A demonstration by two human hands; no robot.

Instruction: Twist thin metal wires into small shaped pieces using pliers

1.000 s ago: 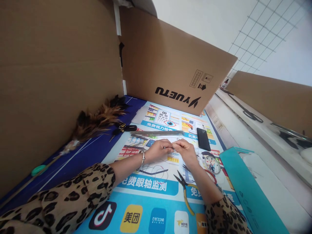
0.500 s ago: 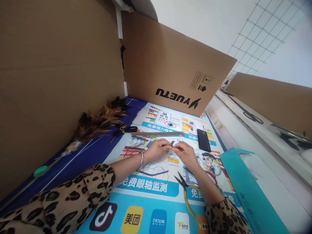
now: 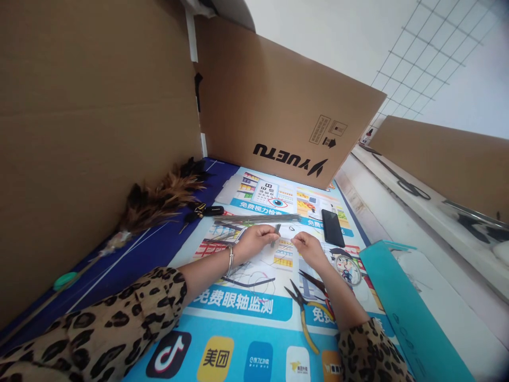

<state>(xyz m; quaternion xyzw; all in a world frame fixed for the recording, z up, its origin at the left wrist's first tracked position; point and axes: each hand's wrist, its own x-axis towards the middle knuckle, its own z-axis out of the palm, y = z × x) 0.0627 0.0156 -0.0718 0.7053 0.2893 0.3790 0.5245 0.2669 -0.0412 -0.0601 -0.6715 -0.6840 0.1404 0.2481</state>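
Observation:
My left hand [image 3: 257, 241] is closed, its thumb and fingertips pinching a small dark grey-green strip [image 3: 277, 231] that stands up from the fingers. To its right, my right hand [image 3: 309, 248] is closed in a pinch on a thin pale strand [image 3: 285, 246], which points toward the left hand. Whether strand and strip touch I cannot tell. Just beyond both hands lies a bundle of thin grey wires [image 3: 260, 218]. Pliers [image 3: 304, 313] with yellow handles lie open below the right wrist. Beside them is a dark-bladed cutting tool [image 3: 313, 279], its red handles partly hidden under the forearm.
A black phone [image 3: 333, 228] and a round clear container [image 3: 347, 269] lie right of my hands. A teal box [image 3: 409, 313] borders the right side. Keys with a black fob [image 3: 212, 211] and a feather duster [image 3: 159, 199] lie left. Cardboard panels [image 3: 278, 101] stand behind.
My hands have drawn apart, the right one moving slightly right. More of the dark strip now shows above the left fingers, and a thin strand shows at the right fingertips.

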